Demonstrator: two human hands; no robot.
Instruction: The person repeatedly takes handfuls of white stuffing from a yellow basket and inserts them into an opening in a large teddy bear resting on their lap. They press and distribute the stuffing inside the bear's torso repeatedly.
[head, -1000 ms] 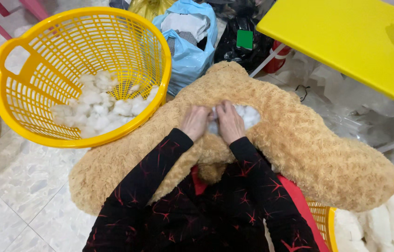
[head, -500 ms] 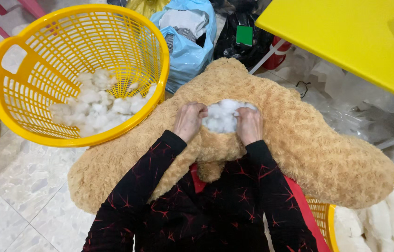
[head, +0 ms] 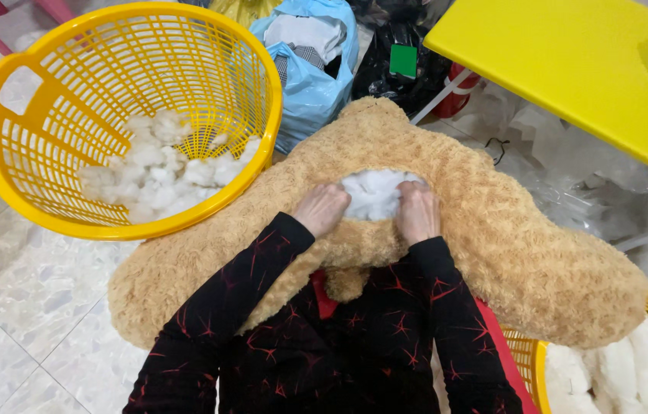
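Both hands, left hand (head: 322, 208) and right hand (head: 417, 213), have spread apart, fingers gripping the plush toy's (head: 493, 230) opening around white stuffing (head: 374, 193).

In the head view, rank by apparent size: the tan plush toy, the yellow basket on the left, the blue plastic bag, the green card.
1. tan plush toy
2. yellow basket
3. blue plastic bag, partly hidden
4. green card
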